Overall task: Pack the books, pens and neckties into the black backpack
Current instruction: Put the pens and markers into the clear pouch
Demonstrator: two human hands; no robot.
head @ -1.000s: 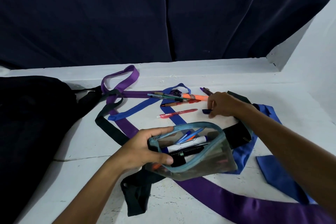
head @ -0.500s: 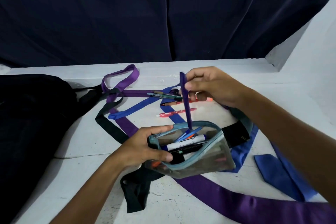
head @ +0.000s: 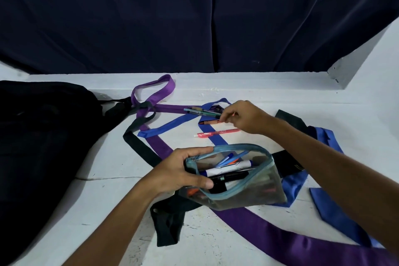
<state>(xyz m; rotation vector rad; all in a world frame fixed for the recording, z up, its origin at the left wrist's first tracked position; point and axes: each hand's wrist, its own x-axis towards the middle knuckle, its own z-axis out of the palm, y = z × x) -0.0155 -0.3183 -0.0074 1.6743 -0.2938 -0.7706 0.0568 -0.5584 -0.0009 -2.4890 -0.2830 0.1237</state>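
A: What's behind the table [head: 269,92]?
B: A dark navy curtain [head: 151,17], hanging in folds.
A: And to the right?
B: A white wall [head: 375,58]. The table's white paint is cracked.

black backpack [head: 38,147] cut off at left edge, purple necktie [head: 302,246] runs off bottom right, pouch [head: 237,183] contents partly hidden, pen labels unreadable
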